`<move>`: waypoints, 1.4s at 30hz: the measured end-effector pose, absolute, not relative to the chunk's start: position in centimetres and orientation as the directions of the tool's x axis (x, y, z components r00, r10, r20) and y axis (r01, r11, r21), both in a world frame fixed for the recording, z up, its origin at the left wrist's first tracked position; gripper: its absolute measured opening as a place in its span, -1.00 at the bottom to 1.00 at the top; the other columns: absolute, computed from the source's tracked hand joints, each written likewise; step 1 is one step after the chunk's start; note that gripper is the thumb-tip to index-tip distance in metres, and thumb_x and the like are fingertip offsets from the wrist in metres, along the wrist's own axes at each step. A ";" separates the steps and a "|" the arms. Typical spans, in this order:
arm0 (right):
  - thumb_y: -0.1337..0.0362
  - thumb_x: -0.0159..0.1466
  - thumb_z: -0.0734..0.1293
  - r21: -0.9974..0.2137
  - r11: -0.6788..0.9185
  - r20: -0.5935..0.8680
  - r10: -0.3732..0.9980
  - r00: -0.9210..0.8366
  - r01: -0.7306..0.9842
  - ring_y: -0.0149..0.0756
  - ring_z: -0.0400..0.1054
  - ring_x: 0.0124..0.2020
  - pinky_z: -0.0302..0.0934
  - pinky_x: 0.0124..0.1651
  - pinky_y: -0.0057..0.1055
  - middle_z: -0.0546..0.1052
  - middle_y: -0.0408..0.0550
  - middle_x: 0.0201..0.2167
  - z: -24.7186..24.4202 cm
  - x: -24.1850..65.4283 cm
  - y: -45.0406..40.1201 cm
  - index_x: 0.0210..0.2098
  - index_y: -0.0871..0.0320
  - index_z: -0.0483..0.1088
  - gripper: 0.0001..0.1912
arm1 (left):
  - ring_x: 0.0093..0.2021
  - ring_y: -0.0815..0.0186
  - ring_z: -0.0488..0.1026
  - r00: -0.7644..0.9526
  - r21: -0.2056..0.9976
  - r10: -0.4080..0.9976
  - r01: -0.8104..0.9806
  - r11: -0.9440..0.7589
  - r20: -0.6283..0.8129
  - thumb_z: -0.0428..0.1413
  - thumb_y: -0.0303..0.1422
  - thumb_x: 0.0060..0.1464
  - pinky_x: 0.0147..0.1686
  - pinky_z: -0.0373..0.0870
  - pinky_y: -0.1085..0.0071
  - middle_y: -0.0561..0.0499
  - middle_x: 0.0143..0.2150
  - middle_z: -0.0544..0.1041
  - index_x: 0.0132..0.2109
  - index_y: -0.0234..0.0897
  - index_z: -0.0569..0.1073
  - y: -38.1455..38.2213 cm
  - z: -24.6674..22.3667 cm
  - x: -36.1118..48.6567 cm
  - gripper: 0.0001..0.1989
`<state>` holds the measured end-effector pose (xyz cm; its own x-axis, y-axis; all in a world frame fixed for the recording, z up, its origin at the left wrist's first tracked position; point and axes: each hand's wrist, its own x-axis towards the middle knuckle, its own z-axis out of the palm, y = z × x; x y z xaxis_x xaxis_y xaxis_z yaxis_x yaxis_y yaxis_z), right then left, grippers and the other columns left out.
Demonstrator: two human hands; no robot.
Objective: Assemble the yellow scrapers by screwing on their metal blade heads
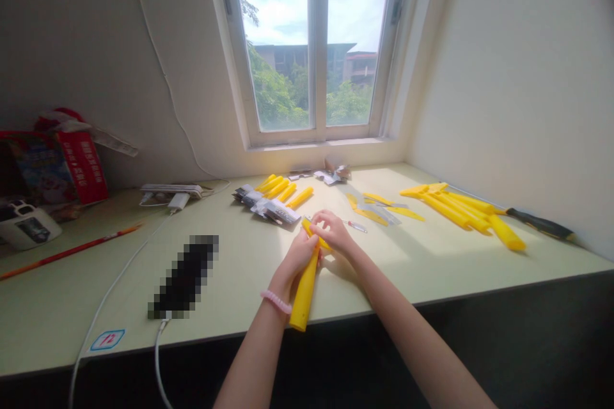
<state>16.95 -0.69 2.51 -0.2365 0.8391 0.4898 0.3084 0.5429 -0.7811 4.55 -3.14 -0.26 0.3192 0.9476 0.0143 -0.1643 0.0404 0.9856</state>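
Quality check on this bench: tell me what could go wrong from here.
The yellow plastic tube held in the left hand seems to reach past the desk edge, so a slip could drop it to the floor. The slim metal tool lying just beyond the right hand might get knocked or jab a finger.

One marking can really be read: a small white label (107,339) with a blue border, stuck on the desk's near edge, bears a red handwritten number, most likely 12, though the first digit is uncertain. The red box (84,166) at the left carries rows of pale characters — too blurred to read. The flat packets (267,209) on the desk show fine print as well — far too small to make out.
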 end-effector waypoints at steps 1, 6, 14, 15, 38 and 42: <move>0.26 0.08 0.30 -0.793 0.529 0.477 0.848 -0.231 0.303 -0.23 0.30 -0.28 0.22 -0.26 -0.31 0.42 -0.07 -0.39 2.5 16.9 -0.7 -0.52 0.10 0.36 -0.92 | -0.61 0.43 0.33 0.318 0.987 0.948 -0.158 0.031 0.021 0.01 -0.23 0.12 -0.59 0.29 0.49 0.08 -0.51 0.35 0.06 -0.28 0.23 -3.2 -0.2 4.6 -0.61; 0.24 0.10 0.28 -0.858 0.427 0.402 0.904 -0.145 0.284 -0.26 0.32 -0.37 0.21 -0.33 -0.34 0.42 -0.09 -0.45 2.6 17.0 -0.8 -0.49 0.10 0.32 -0.92 | -0.65 0.43 0.30 0.304 0.994 0.953 -0.097 0.048 -0.016 0.00 -0.28 0.11 -0.64 0.25 0.51 0.10 -0.55 0.34 -0.04 -0.29 0.25 -3.4 0.5 4.4 -0.71; 0.21 0.11 0.26 -0.963 0.135 0.057 0.948 -0.312 0.235 -0.38 0.25 -0.58 0.08 -0.53 -0.45 0.36 -0.15 -0.64 3.2 17.7 -1.4 -0.58 0.12 0.29 -0.82 | -0.66 0.46 0.28 0.265 0.968 0.964 -0.250 0.039 0.030 0.00 -0.28 0.08 -0.63 0.24 0.54 0.09 -0.57 0.35 -0.25 -0.28 0.29 -3.9 1.5 4.1 -0.85; 0.21 0.10 0.27 -0.966 0.123 0.050 0.952 -0.301 0.229 -0.39 0.23 -0.59 0.06 -0.54 -0.46 0.35 -0.15 -0.65 3.3 17.7 -1.4 -0.59 0.12 0.28 -0.81 | -0.66 0.46 0.28 0.264 0.966 0.964 -0.255 0.033 0.037 0.00 -0.29 0.08 -0.64 0.23 0.54 0.10 -0.58 0.35 -0.26 -0.28 0.28 -4.0 1.6 4.1 -0.85; 0.24 -0.02 0.29 -0.973 0.117 0.088 0.985 -0.151 0.200 -0.44 0.08 -0.60 0.00 -0.57 -0.46 0.30 -0.17 -0.63 1.0 18.5 0.5 -0.64 0.12 0.28 -0.87 | 0.03 0.13 0.37 -0.144 0.828 0.898 0.469 -0.308 0.416 0.00 -0.29 0.13 -0.08 0.38 0.23 -0.20 0.15 0.32 0.09 -0.25 0.33 -6.0 2.8 2.4 -0.62; 0.22 -0.01 0.29 -0.974 0.088 0.049 0.981 -0.188 0.208 -0.45 0.07 -0.60 -0.03 -0.57 -0.47 0.28 -0.18 -0.64 1.1 18.6 0.7 -0.61 0.13 0.31 -0.86 | 0.18 0.08 0.25 0.210 0.532 0.890 0.738 -0.416 0.405 -0.01 -0.33 0.15 0.12 0.22 0.16 -0.13 0.19 0.33 0.06 -0.13 0.43 -7.7 4.3 2.6 -0.66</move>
